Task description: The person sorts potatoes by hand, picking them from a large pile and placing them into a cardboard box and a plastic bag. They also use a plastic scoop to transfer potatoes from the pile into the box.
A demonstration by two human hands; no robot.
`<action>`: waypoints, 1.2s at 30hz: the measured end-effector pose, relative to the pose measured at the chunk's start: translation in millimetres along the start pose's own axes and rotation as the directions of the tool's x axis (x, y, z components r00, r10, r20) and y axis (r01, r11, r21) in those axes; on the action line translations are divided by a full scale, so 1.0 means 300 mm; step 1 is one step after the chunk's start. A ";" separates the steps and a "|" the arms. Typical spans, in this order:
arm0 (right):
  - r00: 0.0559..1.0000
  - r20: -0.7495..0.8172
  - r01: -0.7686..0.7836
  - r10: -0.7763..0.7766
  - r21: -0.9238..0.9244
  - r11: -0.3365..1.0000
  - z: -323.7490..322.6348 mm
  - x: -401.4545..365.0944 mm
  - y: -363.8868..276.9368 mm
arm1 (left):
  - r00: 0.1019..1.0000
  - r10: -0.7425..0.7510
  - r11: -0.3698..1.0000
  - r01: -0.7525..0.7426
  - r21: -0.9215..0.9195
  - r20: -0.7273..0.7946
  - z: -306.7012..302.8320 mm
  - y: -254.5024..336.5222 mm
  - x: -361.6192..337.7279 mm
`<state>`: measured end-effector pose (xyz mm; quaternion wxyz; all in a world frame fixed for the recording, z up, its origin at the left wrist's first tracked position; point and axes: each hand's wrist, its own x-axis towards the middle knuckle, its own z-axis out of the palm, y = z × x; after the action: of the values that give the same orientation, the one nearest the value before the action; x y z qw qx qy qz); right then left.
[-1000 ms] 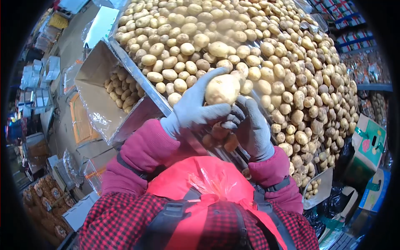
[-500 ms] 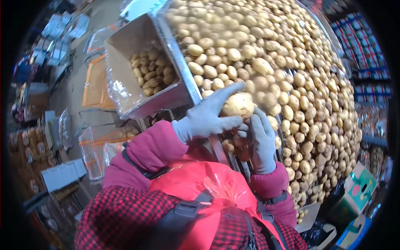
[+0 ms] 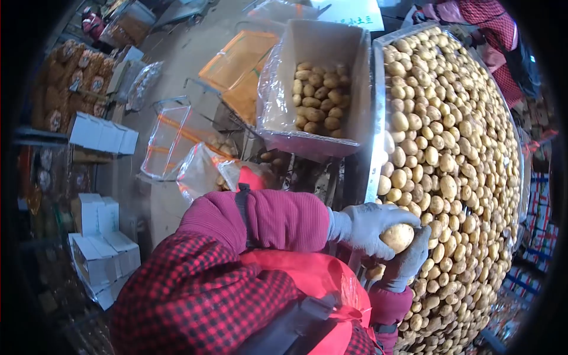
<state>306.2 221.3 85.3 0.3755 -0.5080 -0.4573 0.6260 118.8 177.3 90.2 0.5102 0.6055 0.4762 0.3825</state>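
A large pale potato [image 3: 397,238] is between my two grey-gloved hands, over the near left edge of the potato pile. My left hand [image 3: 371,226] is curled round it, thumb below and fingers over the top. From the right, my right hand [image 3: 411,257] presses bent fingers to the same potato; part of its grip is hidden. Below the hands, a smaller potato [image 3: 374,272] shows near the table edge. Loose potatoes [image 3: 455,177] cover the wide sorting table, which has a metal rim [image 3: 377,124].
A plastic-lined cardboard box [image 3: 307,139], partly filled with potatoes, stands against the rim on the left. Orange-edged wire-framed bags [image 3: 236,65] are beyond it. White cartons [image 3: 103,242] stand at far left. Another person [image 3: 488,29] is at the table's far side.
My view has swung left, so the box and table appear further right. The potato stays with my hands; my left fingers, spread apart before, now wrap over it, and my right hand is closer against it.
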 end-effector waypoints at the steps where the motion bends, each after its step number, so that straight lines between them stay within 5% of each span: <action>1: 1.000 0.004 -0.002 0.001 0.062 0.998 0.012 0.004 0.001 | 1.000 0.016 0.998 -0.017 -0.056 -0.016 -0.013 -0.013 -0.008; 6: 0.991 -0.094 -0.101 0.092 -0.095 0.990 0.059 0.009 0.001 | 0.946 -0.184 0.862 0.025 -0.505 -0.267 -0.184 -0.031 -0.132; 8: 0.990 -0.108 -0.098 0.093 -0.049 0.994 0.063 0.013 0.017 | 0.852 -0.138 0.807 -0.198 -0.556 -0.504 -0.271 -0.032 -0.202; 10: 0.976 -0.151 -0.138 0.158 0.137 0.981 0.134 -0.003 -0.021 | 0.759 -0.204 0.861 -0.161 -0.482 -0.618 -0.348 -0.013 -0.335; 12: 0.962 -0.141 -0.232 0.233 0.023 0.972 0.122 -0.012 -0.048 | 0.607 -0.212 0.911 -0.162 -0.380 -0.766 -0.394 -0.078 -0.438; 13: 0.989 -0.098 -0.119 0.115 -0.039 0.992 0.053 0.025 0.028 | 0.495 -0.331 0.894 -0.110 -0.435 -0.803 -0.424 -0.113 -0.500; 15: 0.990 -0.097 -0.102 0.098 -0.038 0.994 0.070 0.015 0.021 | 0.267 -0.336 0.924 -0.094 -0.371 -0.903 -0.488 -0.223 -0.644; 17: 0.997 -0.050 -0.058 0.055 -0.074 0.996 0.015 0.040 0.056 | 0.068 -0.446 0.875 -0.174 -0.451 -0.892 -0.566 -0.339 -0.843; 19: 0.999 -0.019 -0.051 0.049 -0.119 0.992 0.005 0.047 0.063 | -0.300 -0.450 0.869 -0.366 -0.335 -0.841 -0.634 -0.412 -0.984; 21: 0.998 -0.038 -0.058 0.054 -0.103 0.993 0.033 0.032 0.039 | -0.420 -0.393 0.899 -0.363 -0.246 -0.818 -0.769 -0.612 -1.272; 22: 0.997 -0.058 -0.063 0.059 -0.086 0.994 0.045 0.027 0.032 | -0.424 -0.394 0.899 -0.363 -0.246 -0.815 -0.809 -0.620 -1.356; 24: 0.997 -0.068 -0.037 0.030 -0.105 0.994 0.027 0.043 0.055 | -0.474 -0.352 0.922 -0.025 -0.387 -0.807 -0.868 -0.621 -1.478; 25: 0.998 -0.058 -0.030 0.024 -0.110 0.993 0.022 0.045 0.057 | -0.474 -0.353 0.922 -0.028 -0.387 -0.807 -0.886 -0.650 -1.540; 26: 0.999 -0.049 -0.024 0.018 -0.116 0.993 0.022 0.046 0.058 | -0.255 0.034 0.689 0.706 -0.162 -0.966 -0.891 -0.715 -1.608; 27: 0.999 -0.051 -0.022 0.016 -0.117 0.993 0.027 0.044 0.053 | 0.198 0.169 0.031 0.978 0.206 -0.966 -0.895 -0.793 -1.681; 28: 0.999 -0.033 -0.043 0.040 -0.110 0.993 0.035 0.036 0.044 | 0.201 0.170 0.036 0.977 0.210 -0.965 -0.899 -0.906 -1.768; 30: 0.984 -0.140 -0.123 0.113 -0.069 0.990 0.075 0.027 0.022 | 0.344 0.165 0.415 0.826 0.382 -0.924 -0.951 -1.135 -1.808; 32: 0.961 -0.211 -0.186 0.181 -0.005 0.982 0.138 0.012 -0.019 | 0.270 0.083 0.268 0.921 0.282 -0.959 -0.837 -1.001 -1.609; 33: 0.955 -0.199 -0.224 0.218 -0.009 0.974 0.158 0.014 -0.042 | 0.126 -0.144 0.757 0.653 -0.027 -0.982 -0.793 -0.839 -1.393; 34: 0.946 -0.201 -0.262 0.255 -0.008 0.965 0.131 0.010 -0.063 | -0.027 -0.360 0.923 0.135 -0.360 -0.933 -0.746 -0.642 -1.146; 35: 0.994 -0.100 -0.057 0.040 -0.178 0.982 -0.023 0.073 0.107 | -0.028 -0.353 0.934 0.037 -0.354 -0.935 -0.734 -0.688 -1.101; 36: 0.996 -0.066 -0.066 0.058 -0.124 0.990 0.002 0.049 0.062 | -0.034 -0.352 0.935 -0.061 -0.349 -0.936 -0.746 -0.732 -1.049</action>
<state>302.6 229.4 63.4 0.3369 -0.5641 -0.4680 0.5910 -214.3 -64.7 -76.6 0.1368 0.0146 0.6958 0.7049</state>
